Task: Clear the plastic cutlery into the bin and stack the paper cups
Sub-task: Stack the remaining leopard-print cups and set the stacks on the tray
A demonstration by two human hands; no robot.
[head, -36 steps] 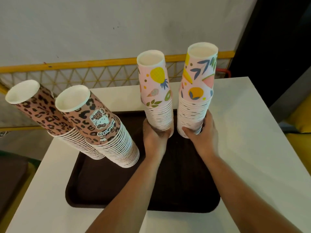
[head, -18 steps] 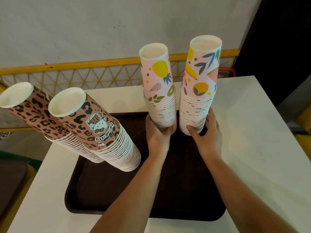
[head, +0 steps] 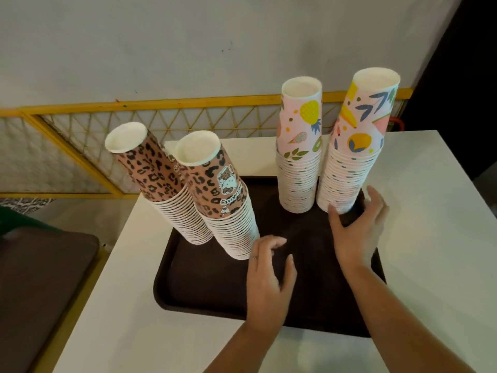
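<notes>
1. My right hand (head: 357,232) was spread wide, fingers relaxed, thumb tip at the foot of the right fruit-print stack (head: 349,168), the other fingers curving round its far side near the tray's edge; it cupped rather than gripped, and I could not tell whether the fingers touched.
2. My left hand (head: 269,281) hung over the dark tray (head: 204,286), fingers loosely curled, holding nothing, its fingertips just beside the base of the nearer leopard-print stack (head: 228,208).
3. All four stacks stood upside down on the tray: the left fruit-print stack (head: 298,168) upright just beside its twin, and the farther leopard-print stack (head: 172,195) leaning left along with the nearer one.
4. I judged these nested paper cups light, thin-walled and easily crushed, and the tall columns prone to bend or topple. The safest hold seemed low, round the packed rims at the base, where the many layers make them stiff.
5. The tray sat on a white table (head: 430,238); I saw no cutlery or bin.
</notes>
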